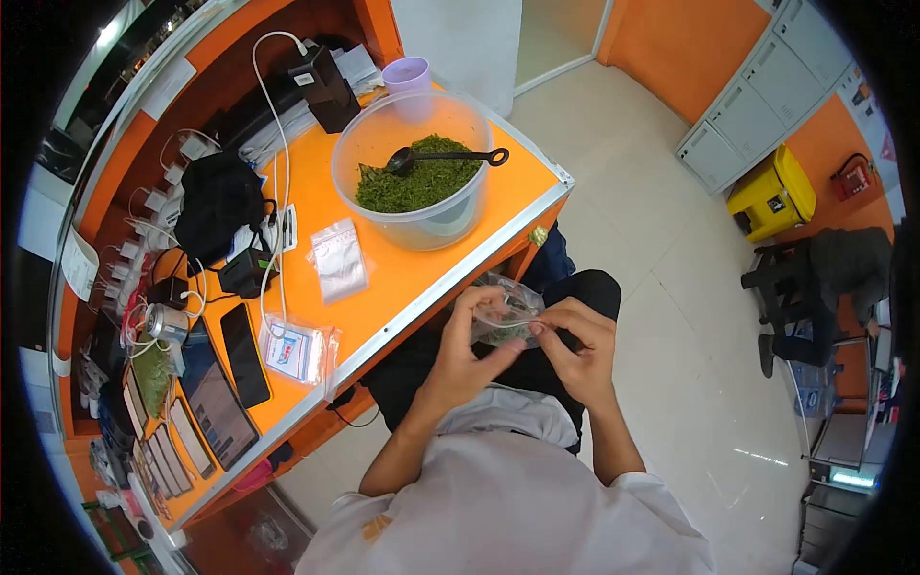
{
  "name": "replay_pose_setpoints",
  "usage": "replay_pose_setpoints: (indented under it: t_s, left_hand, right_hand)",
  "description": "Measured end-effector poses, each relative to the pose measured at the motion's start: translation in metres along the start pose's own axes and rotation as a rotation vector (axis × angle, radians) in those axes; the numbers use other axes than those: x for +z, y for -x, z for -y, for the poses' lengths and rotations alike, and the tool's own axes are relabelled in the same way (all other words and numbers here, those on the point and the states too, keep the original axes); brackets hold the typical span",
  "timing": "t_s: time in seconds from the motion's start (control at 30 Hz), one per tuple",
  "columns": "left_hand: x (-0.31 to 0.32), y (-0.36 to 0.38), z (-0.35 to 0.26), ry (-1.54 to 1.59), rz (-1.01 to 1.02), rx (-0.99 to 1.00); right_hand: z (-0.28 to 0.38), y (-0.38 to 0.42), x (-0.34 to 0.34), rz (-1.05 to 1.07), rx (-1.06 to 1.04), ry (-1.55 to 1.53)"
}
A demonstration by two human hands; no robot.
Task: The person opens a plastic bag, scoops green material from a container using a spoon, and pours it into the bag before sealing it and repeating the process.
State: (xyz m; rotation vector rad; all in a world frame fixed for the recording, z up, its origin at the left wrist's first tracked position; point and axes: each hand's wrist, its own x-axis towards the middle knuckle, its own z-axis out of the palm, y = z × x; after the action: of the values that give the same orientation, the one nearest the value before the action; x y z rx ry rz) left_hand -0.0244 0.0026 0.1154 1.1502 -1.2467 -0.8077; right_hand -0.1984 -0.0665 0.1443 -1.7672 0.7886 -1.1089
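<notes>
Over my lap I have a clear plastic bag (pixel 505 331), which looks partly filled with something pale green. My left hand (pixel 471 347) curls around the bag's left side, with thumb and forefinger at its upper part. The fingers of my right hand (pixel 583 353) pinch its right edge. On the orange table (pixel 398 283) beside me stands a big translucent tub (pixel 462 228) of chopped green leaves (pixel 412 190). A black slotted spoon (pixel 450 156) lies on the leaves, its handle over the tub's rim. Flat clear bags (pixel 338 261) lie in front of the tub.
A purple cup (pixel 406 74) stands behind the tub. Further along are a black phone (pixel 245 355), a tablet (pixel 218 393), phone cases (pixel 168 460), a can (pixel 166 323), chargers and a white cable (pixel 285 172). A yellow bin (pixel 774 196) and a seated person (pixel 843 278) are at right.
</notes>
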Motion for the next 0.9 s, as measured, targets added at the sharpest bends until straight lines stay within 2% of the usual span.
replay_pose_setpoints:
  t_s: [0.03,0.2,0.47,0.7,0.77,0.9]
  left_hand:
    - [-0.002,0.000,0.001,0.147,0.014,-0.073]
    - [-0.004,-0.007,0.000,0.207,-0.139,-0.063]
    - [-0.017,-0.010,-0.001,0.199,-0.129,0.015]
    - [-0.017,-0.011,-0.010,0.218,-0.135,-0.045]
    - [-0.016,-0.012,-0.014,0.218,-0.048,-0.095]
    - [-0.015,-0.009,-0.003,0.221,-0.061,-0.069]
  right_hand:
    - [0.000,-0.004,-0.005,0.033,-0.063,0.036]
    - [-0.004,-0.016,-0.012,0.043,-0.087,0.014]
    - [-0.002,-0.025,0.008,0.056,-0.076,-0.112]
    - [-0.007,-0.020,0.014,0.055,-0.050,-0.089]
    - [-0.006,-0.020,0.014,0.057,-0.053,-0.085]
    - [-0.003,-0.019,0.011,0.095,-0.018,-0.106]
